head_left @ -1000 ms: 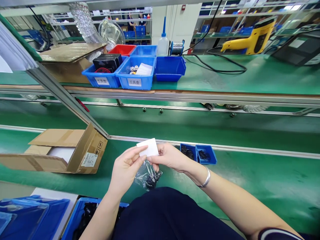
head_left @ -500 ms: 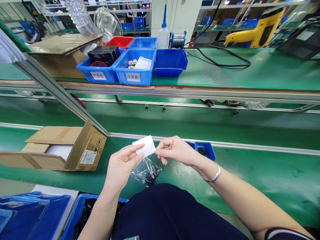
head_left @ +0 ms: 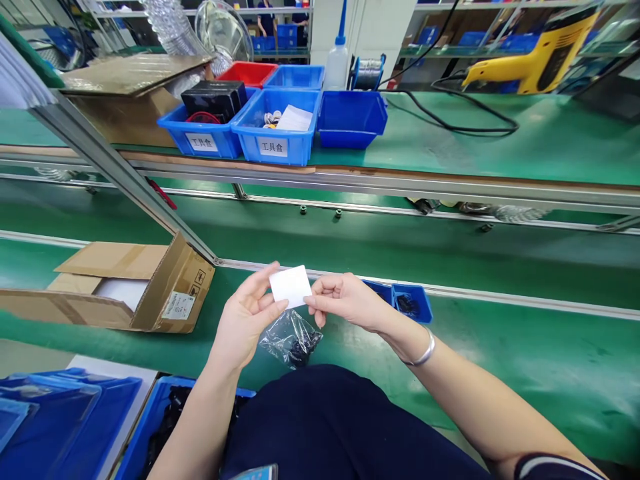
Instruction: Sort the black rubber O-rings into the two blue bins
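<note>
A small white card (head_left: pixel 291 287) is held up between my two hands, above the green bench. My left hand (head_left: pixel 250 317) has its thumb on the card's lower left corner, with the fingers raised behind its left edge. The right corner is pinched between thumb and fingers of my right hand (head_left: pixel 345 301). Below the card, a clear plastic bag (head_left: pixel 290 339) with black parts in it lies on the bench near my body.
An open cardboard box (head_left: pixel 187 293) lies to the left. Small blue bins (head_left: pixel 413 303) stand behind my right wrist. Blue trays (head_left: pixel 50 420) are at lower left. A raised shelf (head_left: pixel 450 153) holds bins, a bottle, a wire spool and a yellow heat gun (head_left: pixel 535 63).
The card has turned to lie more level. My left fingers have lifted and spread, and my right hand has closed on the card's right corner. The view has shifted slightly.
</note>
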A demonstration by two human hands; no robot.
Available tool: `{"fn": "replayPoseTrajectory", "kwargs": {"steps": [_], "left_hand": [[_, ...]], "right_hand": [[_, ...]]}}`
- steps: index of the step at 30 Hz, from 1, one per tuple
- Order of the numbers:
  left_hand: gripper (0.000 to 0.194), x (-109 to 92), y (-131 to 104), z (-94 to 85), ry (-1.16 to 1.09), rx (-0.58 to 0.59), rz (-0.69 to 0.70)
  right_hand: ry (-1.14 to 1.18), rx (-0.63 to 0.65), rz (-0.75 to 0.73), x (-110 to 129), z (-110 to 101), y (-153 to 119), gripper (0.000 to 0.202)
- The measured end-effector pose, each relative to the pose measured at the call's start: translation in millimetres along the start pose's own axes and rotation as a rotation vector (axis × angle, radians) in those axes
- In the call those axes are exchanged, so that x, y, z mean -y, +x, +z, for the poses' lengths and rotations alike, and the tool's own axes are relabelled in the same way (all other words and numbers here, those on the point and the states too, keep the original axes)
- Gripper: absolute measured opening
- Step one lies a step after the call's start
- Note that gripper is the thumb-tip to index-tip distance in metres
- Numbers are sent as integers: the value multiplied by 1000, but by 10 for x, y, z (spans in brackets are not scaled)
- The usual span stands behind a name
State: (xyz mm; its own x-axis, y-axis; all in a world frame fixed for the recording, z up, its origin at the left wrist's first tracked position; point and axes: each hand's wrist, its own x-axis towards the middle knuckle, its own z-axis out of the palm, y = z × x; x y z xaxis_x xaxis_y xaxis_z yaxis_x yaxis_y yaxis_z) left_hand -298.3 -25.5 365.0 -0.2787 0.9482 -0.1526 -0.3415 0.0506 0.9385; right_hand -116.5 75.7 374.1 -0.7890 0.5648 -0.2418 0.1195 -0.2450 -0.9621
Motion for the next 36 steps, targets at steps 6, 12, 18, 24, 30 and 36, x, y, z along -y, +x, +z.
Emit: {"fn": "replayPoseTrajectory", "kwargs": {"steps": [6,12,18,24,30,36], "left_hand": [[92,77,-16,58,43,41,-41],[67,86,1,63,43,65,-39],[71,3,-5,-68,24,52,-141],[73,-10,-29,-179,66,12,-147],[63,-4,-20,-435,141,-85,-32],[49,20,28,-313,83,-57,31]], "right_hand": [[-84,-43,-60,-54,37,26,36],[-207,-56,-70,-83,67,23,32],[-218,-59,-46,-9,36,-31,35],[-200,-72,-18,-13,70,-38,35],[-164,-162,-53,53,5,-52,36],[-132,-142,-60,52,32,-9,37]]}}
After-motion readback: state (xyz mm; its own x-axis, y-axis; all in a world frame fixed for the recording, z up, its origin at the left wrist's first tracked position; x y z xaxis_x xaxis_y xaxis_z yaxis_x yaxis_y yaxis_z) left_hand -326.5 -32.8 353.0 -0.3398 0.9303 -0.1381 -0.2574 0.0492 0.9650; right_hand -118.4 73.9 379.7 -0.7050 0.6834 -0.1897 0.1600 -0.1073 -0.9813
